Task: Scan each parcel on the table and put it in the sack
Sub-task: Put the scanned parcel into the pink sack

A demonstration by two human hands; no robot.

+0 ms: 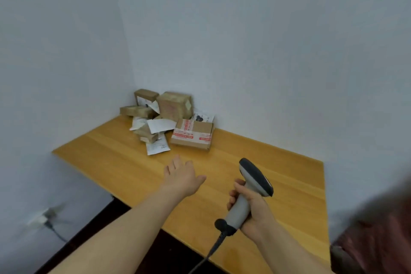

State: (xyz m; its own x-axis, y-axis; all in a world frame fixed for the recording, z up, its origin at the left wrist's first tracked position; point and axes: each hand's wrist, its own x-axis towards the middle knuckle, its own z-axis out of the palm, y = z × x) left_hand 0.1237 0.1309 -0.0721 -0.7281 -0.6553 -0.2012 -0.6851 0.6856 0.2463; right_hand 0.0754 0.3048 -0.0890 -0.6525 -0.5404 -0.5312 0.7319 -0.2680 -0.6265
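The parcels [171, 109] sit heaped in the far corner of the table [278, 162] against the walls [244, 51]: brown cardboard boxes, one banded with red-printed tape, and white labelled mailers. The left hand [181, 177] hovers flat, fingers spread, short of the heap. The right hand [251, 209] grips the grey scanner [255, 177] by its handle.

parcels [169, 118] heaped at table [111, 158] far corner | scanner [251, 187] right, nearer
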